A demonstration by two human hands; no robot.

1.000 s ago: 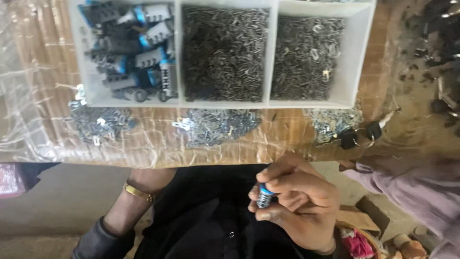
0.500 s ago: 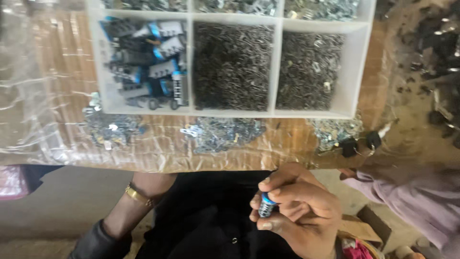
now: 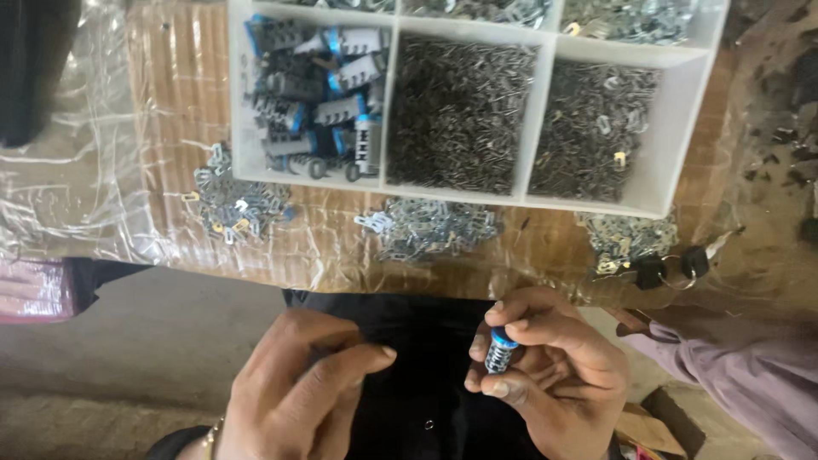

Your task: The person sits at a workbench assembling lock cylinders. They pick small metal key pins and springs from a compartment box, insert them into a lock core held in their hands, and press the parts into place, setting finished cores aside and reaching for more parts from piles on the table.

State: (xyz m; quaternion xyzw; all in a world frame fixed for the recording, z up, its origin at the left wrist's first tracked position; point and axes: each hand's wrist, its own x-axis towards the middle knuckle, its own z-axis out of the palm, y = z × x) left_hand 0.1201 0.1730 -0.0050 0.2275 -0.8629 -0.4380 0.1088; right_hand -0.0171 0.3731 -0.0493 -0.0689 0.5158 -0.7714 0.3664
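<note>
Head view. The right hand point(image 3: 545, 375) grips a small grey ribbed cylinder with a blue cap point(image 3: 499, 351) between thumb and fingertips, over the dark lap below the table edge. The left hand point(image 3: 294, 393), fingers loosely curled and holding nothing, lies just beside it. On the plastic-covered wooden table point(image 3: 170, 111) stands a white compartment tray point(image 3: 673, 153): left cell, grey-and-blue parts point(image 3: 319, 102); middle and right cells, small dark metal pieces point(image 3: 460, 111). Silver clips point(image 3: 430, 228) lie in heaps before the tray; two black keys point(image 3: 669, 266) lie at right.
</note>
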